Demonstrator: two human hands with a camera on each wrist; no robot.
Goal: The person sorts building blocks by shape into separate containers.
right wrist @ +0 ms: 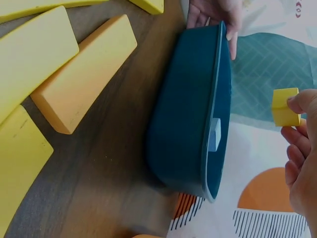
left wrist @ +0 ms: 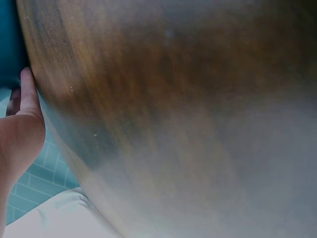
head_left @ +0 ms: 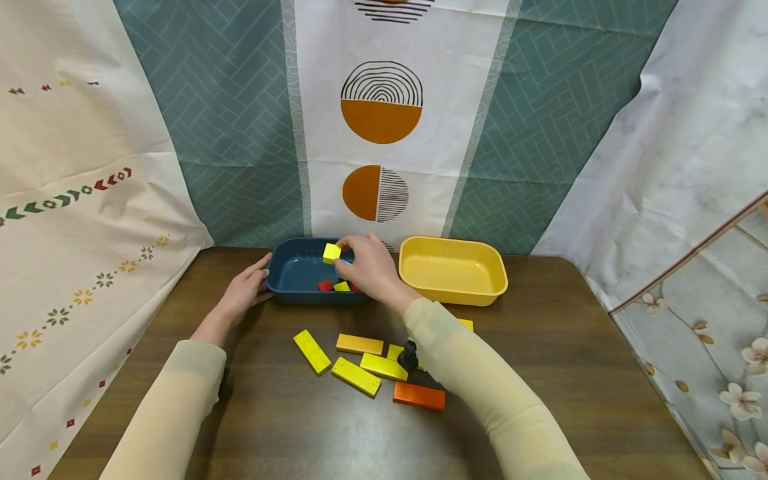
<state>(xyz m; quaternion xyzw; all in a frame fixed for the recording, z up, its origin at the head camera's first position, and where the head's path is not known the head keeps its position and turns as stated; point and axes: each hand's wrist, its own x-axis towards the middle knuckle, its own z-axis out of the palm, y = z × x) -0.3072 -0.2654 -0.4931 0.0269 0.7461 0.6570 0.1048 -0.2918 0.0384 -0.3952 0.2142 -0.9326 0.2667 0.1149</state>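
While left hand (head_left: 243,292) steadies bin (head_left: 288,277) | right hand (head_left: 372,267) pinches cube (head_left: 331,253) | no lettering

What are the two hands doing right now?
Left hand: open, fingers resting on the end of the blue tub.
Right hand: fingers pinch a small yellow cube above the blue tub.

You have an empty yellow tub (head_left: 453,270) on the brown table (head_left: 540,373), with yellow planks (head_left: 357,375) and an orange plank (head_left: 419,396) lying nearby.
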